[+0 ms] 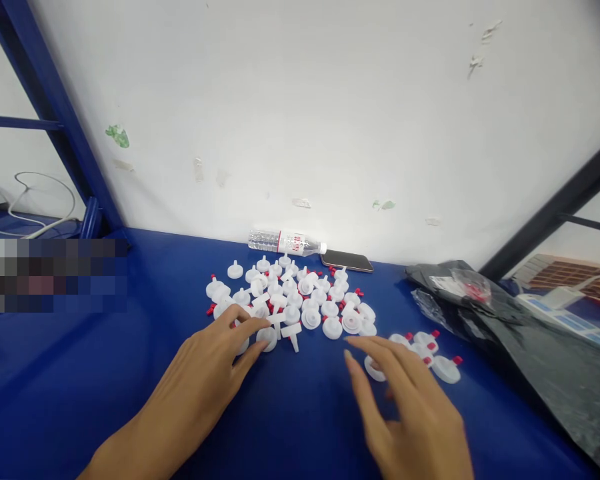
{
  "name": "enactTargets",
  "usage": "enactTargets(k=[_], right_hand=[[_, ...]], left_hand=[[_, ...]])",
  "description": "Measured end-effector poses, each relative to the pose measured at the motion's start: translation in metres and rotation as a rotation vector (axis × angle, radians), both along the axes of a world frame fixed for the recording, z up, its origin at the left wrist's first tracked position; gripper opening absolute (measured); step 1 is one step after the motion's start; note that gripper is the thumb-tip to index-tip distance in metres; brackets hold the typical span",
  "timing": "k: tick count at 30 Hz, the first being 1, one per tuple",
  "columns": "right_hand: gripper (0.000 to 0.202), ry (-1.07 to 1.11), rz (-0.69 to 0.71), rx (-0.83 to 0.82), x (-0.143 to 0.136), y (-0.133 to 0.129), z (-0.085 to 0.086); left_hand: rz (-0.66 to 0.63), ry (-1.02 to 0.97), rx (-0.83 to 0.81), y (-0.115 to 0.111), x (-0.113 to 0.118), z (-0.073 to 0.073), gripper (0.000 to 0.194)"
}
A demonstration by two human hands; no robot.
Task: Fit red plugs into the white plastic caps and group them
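Many white plastic caps (311, 317) with nozzles, some with red tips, lie in a loose pile on the blue table (300, 413). My left hand (207, 363) is at the pile's front left, thumb and fingers apart on either side of a round white cap (266, 339); no firm hold shows. To the right, my right hand (405, 400) is spread with nothing visible between thumb and index finger. Its fingers partly cover a white cap (375, 369). Beyond it sits a smaller group of caps with red tips (447, 369).
A clear water bottle (287, 243) lies behind the pile, beside a dark phone (347, 261). Black plastic bags (510, 340) and a white power strip (570, 321) are on the right. A blue metal frame (55, 100) stands at the left, against the white wall.
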State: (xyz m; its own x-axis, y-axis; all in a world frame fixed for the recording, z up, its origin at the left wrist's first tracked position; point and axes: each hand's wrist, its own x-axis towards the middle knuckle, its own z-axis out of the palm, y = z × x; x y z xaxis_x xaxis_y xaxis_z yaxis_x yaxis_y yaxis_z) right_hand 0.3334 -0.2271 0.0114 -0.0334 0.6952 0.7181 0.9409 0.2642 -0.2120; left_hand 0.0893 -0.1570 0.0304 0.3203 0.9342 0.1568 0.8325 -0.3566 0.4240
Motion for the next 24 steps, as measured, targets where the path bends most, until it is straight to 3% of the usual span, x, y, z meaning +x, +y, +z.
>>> enactTargets(k=[5, 8, 12, 17, 20, 24], right_hand=[[0.03, 0.13, 0.326, -0.26, -0.038, 0.026, 0.026], [0.041, 0.247, 0.482, -0.42, -0.053, 0.032, 0.03], [0.031, 0.396, 0.431, -0.398, -0.053, 0.035, 0.026], [0.025, 0.405, 0.306, -0.36, -0.035, 0.035, 0.027], [0.023, 0.419, 0.276, -0.34, -0.028, 0.036, 0.029], [0.024, 0.421, 0.291, -0.326, -0.028, 0.038, 0.028]], left_hand=[[-0.06, -0.195, 0.134, -0.004, 0.001, 0.001, 0.024], [-0.103, -0.368, 0.153, -0.01, 0.001, 0.01, 0.019], [-0.07, -0.407, 0.127, -0.01, -0.006, 0.019, 0.023], [0.138, -0.076, 0.136, 0.005, -0.03, 0.016, 0.034], [0.124, 0.033, 0.005, 0.01, -0.038, 0.013, 0.029], [0.064, 0.023, -0.054, 0.009, -0.035, 0.012, 0.027]])
